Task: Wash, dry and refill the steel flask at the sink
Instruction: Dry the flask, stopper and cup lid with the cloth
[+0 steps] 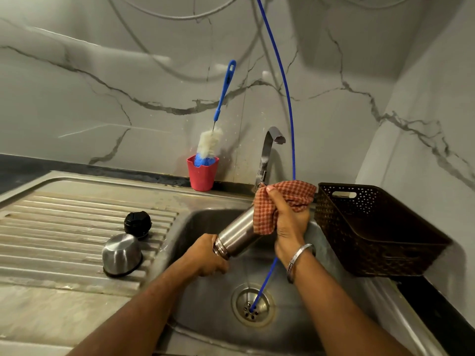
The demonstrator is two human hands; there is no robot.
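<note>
The steel flask (237,233) is held tilted over the sink basin (205,291), its open neck toward me. My left hand (205,255) grips the neck end. My right hand (289,222) holds an orange checked cloth (282,199) wrapped around the flask's far end. The steel cup lid (121,254) stands upside down on the ribbed drainboard (64,227), with the black stopper (137,224) just behind it. The tap (268,152) rises behind the cloth; no water runs from it.
A red cup (202,173) holding a blue bottle brush (213,140) stands against the marble wall. A dark woven basket (372,227) sits right of the sink. A thin blue tube (288,98) hangs from above down into the drain (252,305).
</note>
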